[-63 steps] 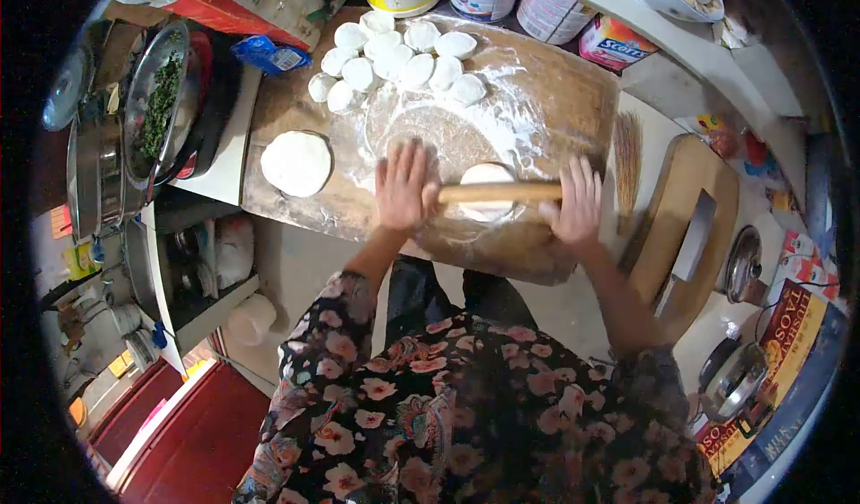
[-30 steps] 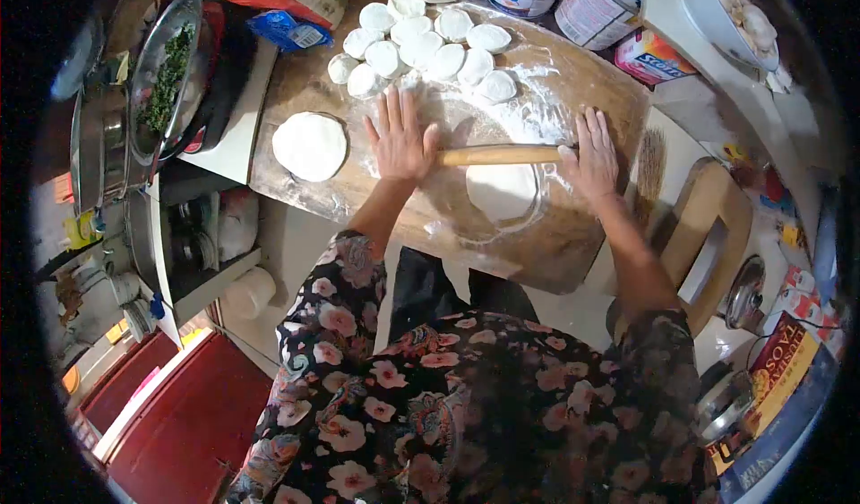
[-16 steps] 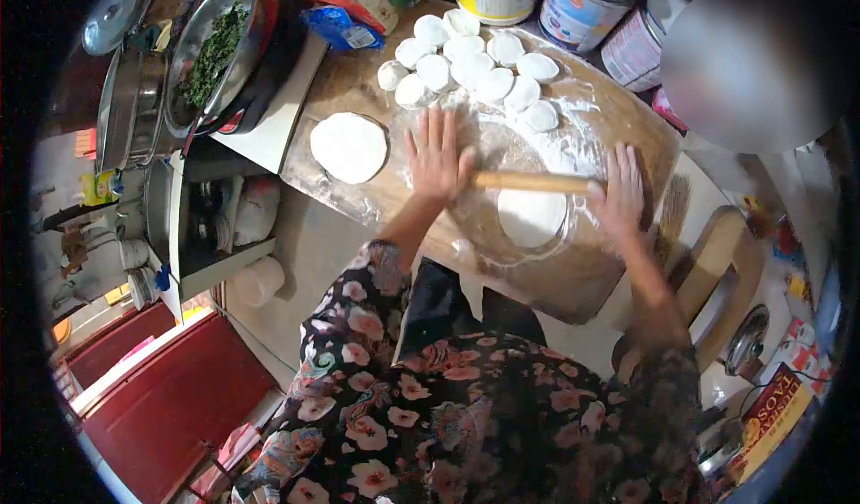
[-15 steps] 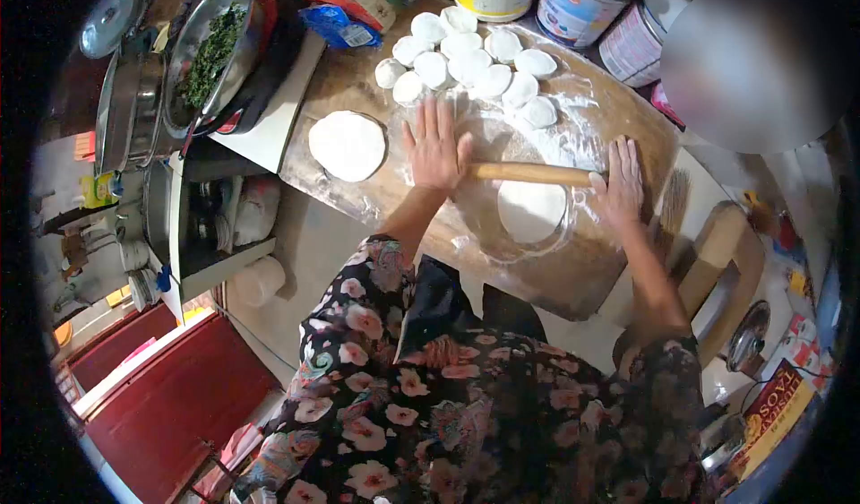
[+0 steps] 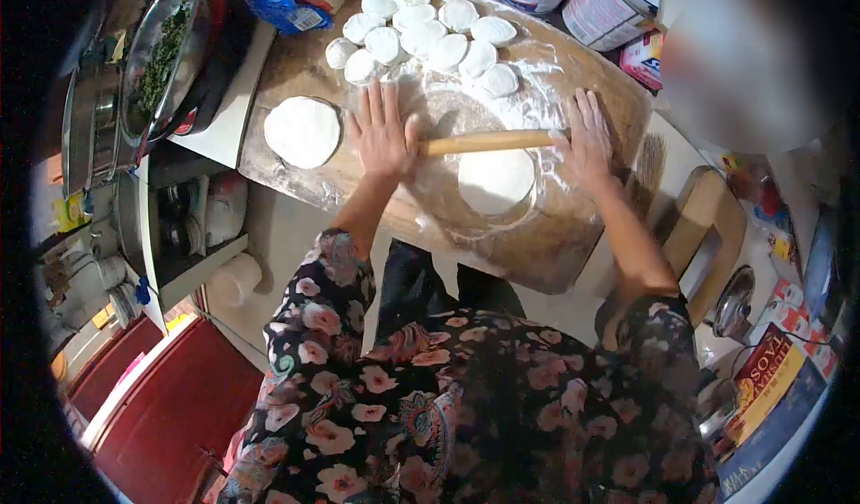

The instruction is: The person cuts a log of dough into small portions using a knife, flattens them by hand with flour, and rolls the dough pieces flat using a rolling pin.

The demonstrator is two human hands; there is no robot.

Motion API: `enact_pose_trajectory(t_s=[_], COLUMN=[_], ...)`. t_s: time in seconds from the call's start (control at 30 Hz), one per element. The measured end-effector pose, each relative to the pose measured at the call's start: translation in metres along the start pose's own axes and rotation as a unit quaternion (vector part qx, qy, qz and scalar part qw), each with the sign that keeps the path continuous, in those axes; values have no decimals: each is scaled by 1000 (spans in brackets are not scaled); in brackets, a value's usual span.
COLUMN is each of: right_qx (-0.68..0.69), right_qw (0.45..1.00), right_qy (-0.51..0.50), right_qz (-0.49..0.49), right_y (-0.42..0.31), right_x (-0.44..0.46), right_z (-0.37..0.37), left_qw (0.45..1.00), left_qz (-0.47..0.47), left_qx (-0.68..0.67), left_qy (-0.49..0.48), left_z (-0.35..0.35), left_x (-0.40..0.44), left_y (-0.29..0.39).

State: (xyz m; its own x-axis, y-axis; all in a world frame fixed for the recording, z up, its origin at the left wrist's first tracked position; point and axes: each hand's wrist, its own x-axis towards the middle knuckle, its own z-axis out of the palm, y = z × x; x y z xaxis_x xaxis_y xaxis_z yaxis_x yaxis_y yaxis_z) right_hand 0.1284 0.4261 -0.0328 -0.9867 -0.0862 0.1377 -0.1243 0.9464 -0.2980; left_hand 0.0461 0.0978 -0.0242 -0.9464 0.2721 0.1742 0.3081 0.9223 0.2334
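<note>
Pin [image 5: 488, 142] lay across the far edge of the dough [image 5: 497, 184], on the floured board [image 5: 528, 258]. Left hand [image 5: 385, 141] and right hand [image 5: 589, 146] were flat, fingers extended, palms over the pin's ends, not wrapped around it. Pin looked stiff, smooth, probably light; the ends were the right place to bear on, leaving the middle free. Dough looked soft, likely stretchy and easy to tear; broad support under its rim seemed safer than a pinch.

Past the rolling pin [image 5: 488, 141], a floured strip [image 5: 457, 105] leaves passage before the dough pieces [image 5: 423, 38] block it; on the pin's near side, bare wooden board [image 5: 569, 226] flanks the obstructing dough sheet [image 5: 495, 184].
</note>
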Motion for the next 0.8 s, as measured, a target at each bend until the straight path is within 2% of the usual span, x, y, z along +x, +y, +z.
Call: enact_pose_trajectory(t_s=[0.03,0.13,0.17,0.2,0.27,0.33,0.4,0.47,0.57,0.63,0.67,0.73,0.8], right_qx=[19,12,21,31,24,18,-29,28,39,-6,-9,-15,-16], right_qw=[999,1000,999,998,998,997,998,998,999,1000,1000,999,999], right_qy=[5,-21,-31,-40,-11,21,9,24,17,-24,-26,-21,-2], right_qz=[26,-10,-22,-36,-56,-70,-56,-41,-9,-14,-12,-35,-37], right_y=[4,-8,-10,-10,-14,-16,-14,7,4,-9,-13,-13,-16], right_x=[3,-58,-90,-113,-124,-107,-44,-6,-18,-68,-100,-139,-119], right_z=[3,-17,-23,-25,-24,-26,-29,-9,-10,-24,-26,-19,-26], left_qw=[1000,993,983,973,954,965,990,1000,1000,997,990,967,955], left_qz=[0,90,116,157,163,132,84,19,-17,67,119,150,165], left_qx=[-1,-56,-54,-74,-86,-73,20,7,24,-11,-8,-64,-41], left_qy=[1,-60,-130,-153,-237,-216,-111,-12,-2,-34,-82,-194,-243], left_z=[0,-21,-37,-46,-43,-32,-13,1,10,-5,-13,-43,-36], left_x=[-4,-50,-73,-98,-126,-114,-71,-16,2,-38,-62,-99,-113], left_y=[3,14,22,21,15,14,10,6,8,12,10,16,7])
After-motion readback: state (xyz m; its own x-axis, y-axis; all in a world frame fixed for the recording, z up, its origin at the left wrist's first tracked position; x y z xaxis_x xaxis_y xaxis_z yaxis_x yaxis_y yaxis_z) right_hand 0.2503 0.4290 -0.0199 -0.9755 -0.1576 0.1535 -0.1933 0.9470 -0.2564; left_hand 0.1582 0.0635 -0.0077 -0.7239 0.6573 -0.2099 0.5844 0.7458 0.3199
